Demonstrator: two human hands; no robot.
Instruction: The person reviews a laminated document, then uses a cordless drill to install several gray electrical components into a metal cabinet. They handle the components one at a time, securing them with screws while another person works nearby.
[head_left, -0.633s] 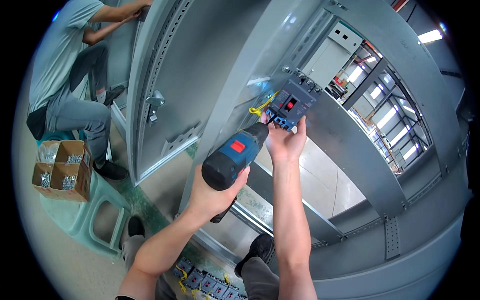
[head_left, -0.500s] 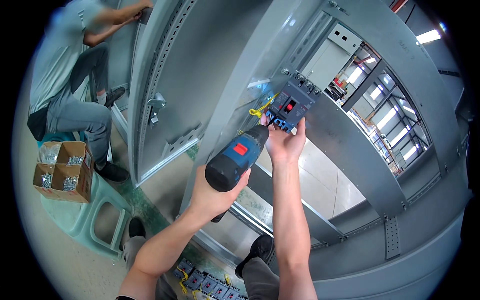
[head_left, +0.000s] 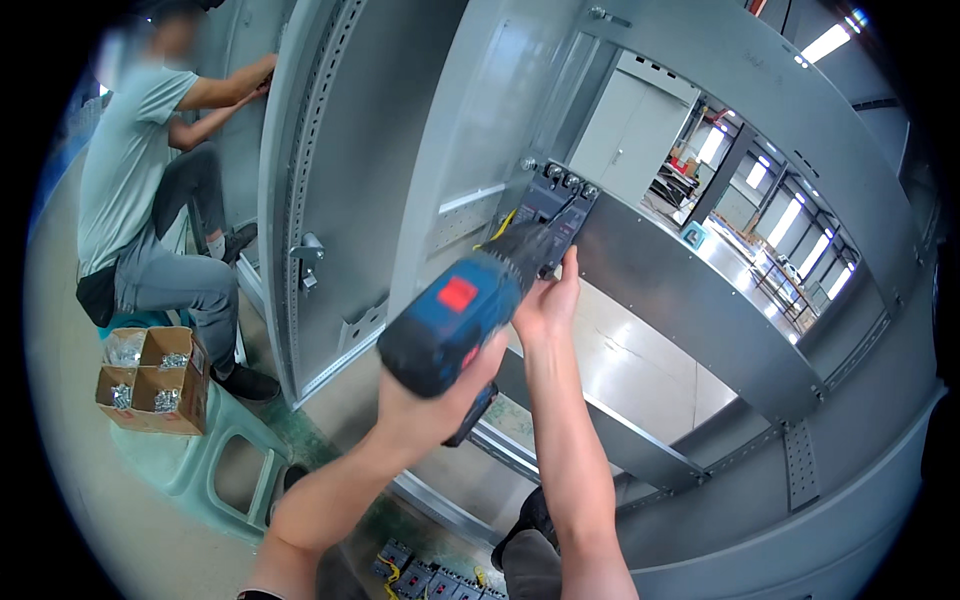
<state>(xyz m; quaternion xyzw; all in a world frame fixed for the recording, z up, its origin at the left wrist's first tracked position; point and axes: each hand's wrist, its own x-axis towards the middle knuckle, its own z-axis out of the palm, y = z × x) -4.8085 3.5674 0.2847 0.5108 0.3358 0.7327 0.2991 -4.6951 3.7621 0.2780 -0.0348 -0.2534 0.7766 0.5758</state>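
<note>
The left hand [head_left: 430, 405] is wrapped around the grip of a blue cordless drill [head_left: 455, 320], fingers closed tight on the handle, and the drill's nose points up and to the far right at a dark circuit breaker [head_left: 555, 215]. The breaker sits against a grey metal mounting rail [head_left: 700, 310] inside an open steel cabinet, with a yellow wire [head_left: 503, 225] showing just to its left. The right hand [head_left: 548, 300] is raised to the breaker's near edge, its fingers pressed together against the lower part of the housing, just beside the drill's chuck. On the floor near the person's feet lie several more breakers [head_left: 425, 578] with yellow wires. To the far left, another person [head_left: 150, 190] in a pale green shirt works with both hands on a neighbouring cabinet panel. A cardboard box [head_left: 150, 380] of bagged hardware rests on a green plastic stool [head_left: 215, 455] near that person.
</note>
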